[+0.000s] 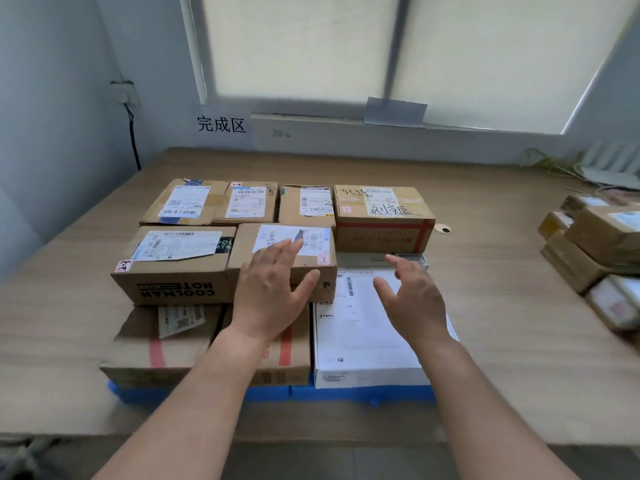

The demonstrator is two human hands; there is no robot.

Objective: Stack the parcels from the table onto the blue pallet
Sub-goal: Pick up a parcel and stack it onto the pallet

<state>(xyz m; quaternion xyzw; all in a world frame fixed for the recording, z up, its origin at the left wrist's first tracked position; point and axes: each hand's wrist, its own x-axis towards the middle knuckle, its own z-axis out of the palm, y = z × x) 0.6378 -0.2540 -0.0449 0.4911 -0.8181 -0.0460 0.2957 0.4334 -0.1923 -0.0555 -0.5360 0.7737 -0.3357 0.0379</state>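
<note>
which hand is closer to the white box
Right. The right hand is directly over the white box, fingers spread. The left hand is off to its left, over the brown box stacked beside it.

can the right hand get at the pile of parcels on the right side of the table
Probably yes. The right hand is open and holds nothing, hovering over the white box, and only bare table lies between it and the pile of parcels. Expect a sideways stretch.
</note>
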